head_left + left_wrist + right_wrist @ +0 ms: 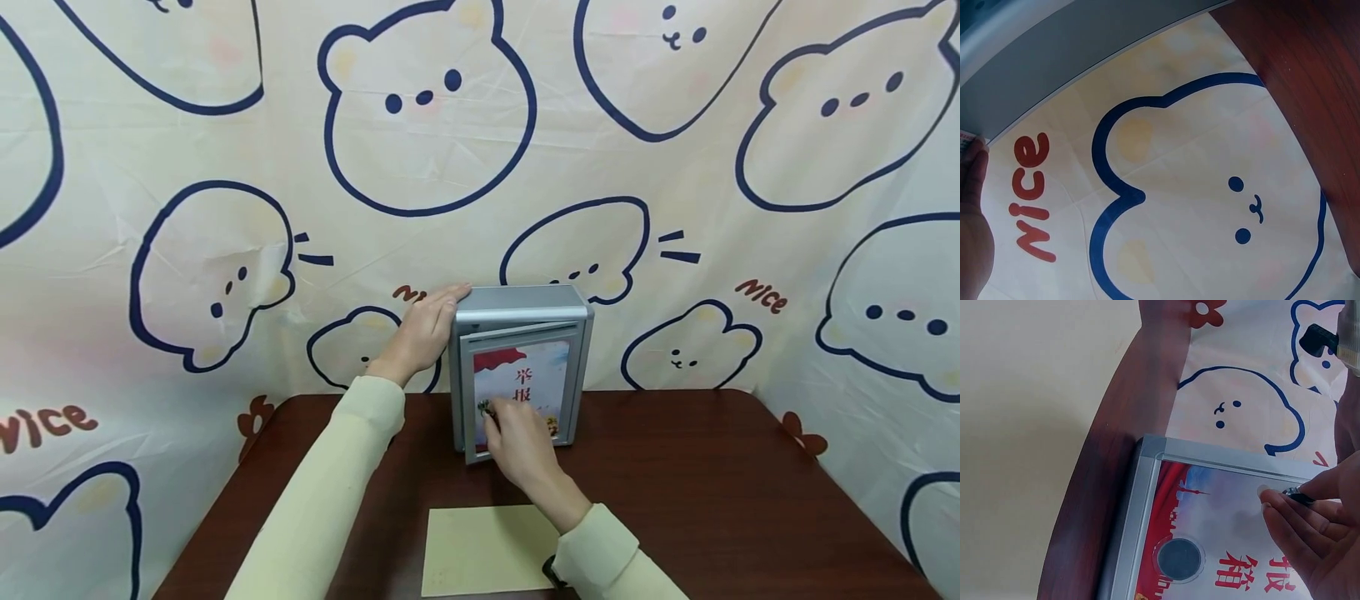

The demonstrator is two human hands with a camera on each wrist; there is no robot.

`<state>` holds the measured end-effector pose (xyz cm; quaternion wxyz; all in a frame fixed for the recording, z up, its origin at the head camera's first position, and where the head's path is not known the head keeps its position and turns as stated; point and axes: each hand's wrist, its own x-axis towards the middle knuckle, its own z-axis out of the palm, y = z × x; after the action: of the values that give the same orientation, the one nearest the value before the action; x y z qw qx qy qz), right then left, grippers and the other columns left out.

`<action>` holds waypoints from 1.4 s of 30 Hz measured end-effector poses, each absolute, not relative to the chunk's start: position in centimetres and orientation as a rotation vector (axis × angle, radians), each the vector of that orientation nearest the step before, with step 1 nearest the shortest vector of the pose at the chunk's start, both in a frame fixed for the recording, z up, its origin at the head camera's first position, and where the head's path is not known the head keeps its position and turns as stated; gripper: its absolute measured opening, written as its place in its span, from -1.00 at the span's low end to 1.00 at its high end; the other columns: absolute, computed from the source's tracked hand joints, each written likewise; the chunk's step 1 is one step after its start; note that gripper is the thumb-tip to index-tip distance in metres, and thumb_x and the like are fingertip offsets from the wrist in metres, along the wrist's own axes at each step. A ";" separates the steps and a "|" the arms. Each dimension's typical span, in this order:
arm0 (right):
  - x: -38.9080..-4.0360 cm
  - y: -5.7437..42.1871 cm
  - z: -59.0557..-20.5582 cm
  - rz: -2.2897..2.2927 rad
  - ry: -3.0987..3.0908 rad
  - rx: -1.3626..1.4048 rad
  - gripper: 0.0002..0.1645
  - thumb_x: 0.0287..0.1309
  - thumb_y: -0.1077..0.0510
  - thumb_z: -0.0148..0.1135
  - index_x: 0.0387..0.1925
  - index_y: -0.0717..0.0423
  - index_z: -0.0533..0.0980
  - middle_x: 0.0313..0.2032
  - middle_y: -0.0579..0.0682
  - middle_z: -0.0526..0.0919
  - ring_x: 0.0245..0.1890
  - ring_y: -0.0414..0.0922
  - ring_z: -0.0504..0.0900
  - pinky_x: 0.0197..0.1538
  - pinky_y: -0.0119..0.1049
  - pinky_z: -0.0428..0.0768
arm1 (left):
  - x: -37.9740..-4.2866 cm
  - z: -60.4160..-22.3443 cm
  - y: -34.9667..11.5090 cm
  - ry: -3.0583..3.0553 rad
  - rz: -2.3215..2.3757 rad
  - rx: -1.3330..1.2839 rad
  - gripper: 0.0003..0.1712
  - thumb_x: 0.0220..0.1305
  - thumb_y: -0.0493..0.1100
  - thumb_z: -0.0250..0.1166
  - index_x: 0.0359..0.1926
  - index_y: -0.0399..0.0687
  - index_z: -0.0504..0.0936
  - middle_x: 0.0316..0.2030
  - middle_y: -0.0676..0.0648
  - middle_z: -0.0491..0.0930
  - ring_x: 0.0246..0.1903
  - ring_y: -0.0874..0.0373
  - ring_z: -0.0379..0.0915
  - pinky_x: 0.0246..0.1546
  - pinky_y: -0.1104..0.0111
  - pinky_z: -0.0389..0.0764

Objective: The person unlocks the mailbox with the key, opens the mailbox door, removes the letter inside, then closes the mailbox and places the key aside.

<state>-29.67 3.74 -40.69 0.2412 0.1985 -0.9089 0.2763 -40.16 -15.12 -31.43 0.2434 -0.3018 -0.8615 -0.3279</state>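
A grey metal report box (517,302) with red Chinese lettering on its front panel stands upright at the back of the table. Its front door (468,392) sits slightly ajar, the left edge out from the body. My left hand (426,329) rests on the box's upper left corner, fingers along the top; the left wrist view catches only part of that hand (974,231). On the door's left side, my right hand (522,442) pinches a small key (1298,496) with a dark head between thumb and fingers. The fingers partly hide the lock.
A pale yellow sheet (483,550) lies on the dark wooden table (697,483) in front of the box. Cloth with cartoon bears (427,167) hangs behind and at both sides. The right wrist view shows a round dark disc (1179,559) on the door.
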 end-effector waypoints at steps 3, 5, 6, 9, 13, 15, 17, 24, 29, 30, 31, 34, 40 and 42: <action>-29.7 3.5 -40.6 0.766 -2.483 0.515 -0.64 0.39 0.22 0.23 -0.58 0.00 0.45 -0.68 -0.17 0.37 -0.69 -0.27 0.34 -0.63 -0.41 0.33 | -40.2 -31.5 -15.1 -2.356 -0.894 -0.822 -0.40 0.66 0.05 -0.29 0.49 -0.02 0.40 0.47 -0.01 0.37 0.47 0.09 0.22 0.49 0.10 0.24; -29.7 3.3 -40.6 0.769 -2.479 0.493 -0.63 0.38 0.23 0.23 -0.59 0.01 0.44 -0.68 -0.17 0.36 -0.69 -0.27 0.34 -0.65 -0.41 0.32 | -40.2 -31.5 -15.0 -2.357 -0.894 -0.824 -0.39 0.66 0.05 -0.29 0.49 -0.01 0.40 0.47 -0.01 0.36 0.48 0.09 0.21 0.49 0.10 0.24; -29.7 3.1 -40.6 0.771 -2.476 0.482 -0.63 0.37 0.24 0.23 -0.60 0.01 0.44 -0.68 -0.17 0.36 -0.69 -0.27 0.34 -0.65 -0.41 0.31 | -40.3 -31.5 -15.0 -2.358 -0.894 -0.823 -0.39 0.66 0.05 -0.30 0.50 -0.01 0.40 0.47 0.00 0.36 0.48 0.10 0.21 0.49 0.11 0.23; -29.8 2.8 -40.5 0.768 -2.470 0.457 -0.62 0.36 0.26 0.23 -0.61 0.01 0.44 -0.69 -0.16 0.37 -0.70 -0.27 0.35 -0.66 -0.40 0.31 | -40.4 -31.6 -15.1 -2.362 -0.891 -0.821 -0.39 0.66 0.06 -0.30 0.50 0.01 0.39 0.47 0.01 0.36 0.48 0.11 0.21 0.49 0.12 0.23; -30.0 2.4 -40.5 0.761 -2.472 0.419 -0.65 0.35 0.27 0.23 -0.59 0.03 0.47 -0.68 -0.15 0.41 -0.70 -0.27 0.38 -0.65 -0.39 0.34 | -40.4 -31.6 -15.2 -2.366 -0.892 -0.820 -0.39 0.66 0.06 -0.29 0.50 0.00 0.38 0.48 0.02 0.35 0.49 0.11 0.20 0.50 0.12 0.22; -30.1 2.2 -40.5 0.762 -2.477 0.400 -0.68 0.35 0.26 0.23 -0.56 0.05 0.51 -0.67 -0.13 0.45 -0.69 -0.27 0.41 -0.64 -0.39 0.36 | -40.3 -31.6 -15.2 -2.363 -0.895 -0.820 -0.39 0.66 0.06 -0.30 0.50 -0.01 0.38 0.48 0.01 0.35 0.49 0.12 0.20 0.50 0.13 0.22; -30.2 2.1 -40.5 0.762 -2.480 0.388 -0.71 0.35 0.26 0.23 -0.54 0.08 0.53 -0.65 -0.11 0.49 -0.68 -0.26 0.44 -0.64 -0.38 0.39 | -40.3 -31.6 -15.1 -2.360 -0.899 -0.818 -0.39 0.66 0.06 -0.30 0.50 -0.01 0.39 0.47 0.01 0.36 0.48 0.12 0.20 0.50 0.14 0.22; -30.5 1.8 -40.4 0.763 -2.468 0.375 -0.73 0.34 0.26 0.26 -0.53 0.13 0.54 -0.65 -0.04 0.52 -0.70 -0.22 0.46 -0.65 -0.38 0.39 | -40.1 -31.5 -15.1 -2.360 -0.903 -0.807 -0.39 0.66 0.05 -0.29 0.50 0.00 0.40 0.47 0.00 0.36 0.48 0.13 0.21 0.50 0.16 0.21; -30.7 1.6 -40.6 0.737 -2.469 0.370 -0.71 0.32 0.27 0.26 -0.56 0.12 0.50 -0.65 -0.02 0.50 -0.71 -0.21 0.43 -0.67 -0.37 0.35 | -40.1 -31.6 -15.0 -2.357 -0.898 -0.800 -0.40 0.66 0.04 -0.28 0.49 0.00 0.40 0.47 0.01 0.37 0.48 0.13 0.22 0.50 0.15 0.22; -30.7 1.6 -40.6 0.734 -2.469 0.371 -0.71 0.32 0.27 0.25 -0.56 0.12 0.50 -0.65 -0.02 0.50 -0.70 -0.21 0.44 -0.67 -0.37 0.35 | -40.1 -31.6 -15.0 -2.356 -0.895 -0.798 -0.40 0.66 0.04 -0.28 0.49 0.00 0.41 0.47 0.01 0.37 0.48 0.13 0.22 0.50 0.15 0.22; -30.7 1.6 -40.6 0.731 -2.469 0.372 -0.71 0.32 0.27 0.25 -0.55 0.12 0.50 -0.65 -0.01 0.50 -0.70 -0.20 0.46 -0.67 -0.37 0.35 | -40.1 -31.5 -15.1 -2.356 -0.891 -0.798 -0.40 0.66 0.05 -0.28 0.49 0.00 0.41 0.46 0.02 0.37 0.48 0.13 0.22 0.49 0.15 0.23; -30.9 1.6 -40.6 0.739 -2.470 0.377 -0.73 0.33 0.27 0.24 -0.53 0.13 0.52 -0.64 -0.01 0.52 -0.69 -0.18 0.49 -0.67 -0.37 0.36 | -40.1 -31.5 -15.1 -2.358 -0.892 -0.800 -0.40 0.66 0.05 -0.28 0.49 0.00 0.40 0.46 0.01 0.37 0.48 0.13 0.21 0.49 0.14 0.23; -31.2 1.5 -40.7 0.737 -2.459 0.383 -0.73 0.33 0.27 0.23 -0.53 0.13 0.52 -0.63 0.00 0.53 -0.67 -0.15 0.53 -0.66 -0.36 0.38 | -40.1 -31.4 -15.2 -2.364 -0.898 -0.808 -0.41 0.66 0.04 -0.27 0.50 0.00 0.39 0.47 0.01 0.36 0.48 0.12 0.21 0.50 0.14 0.22; -31.3 1.5 -40.7 0.733 -2.452 0.386 -0.72 0.33 0.27 0.24 -0.54 0.12 0.52 -0.63 0.00 0.53 -0.66 -0.14 0.54 -0.64 -0.35 0.40 | -40.1 -31.4 -15.2 -2.365 -0.898 -0.806 -0.41 0.66 0.03 -0.27 0.49 -0.01 0.40 0.47 0.01 0.37 0.48 0.13 0.21 0.50 0.15 0.22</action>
<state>-31.29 1.49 -40.74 0.2733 0.1436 -0.9113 0.2725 -40.08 -15.17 -31.45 0.2408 -0.2945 -0.8646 -0.3282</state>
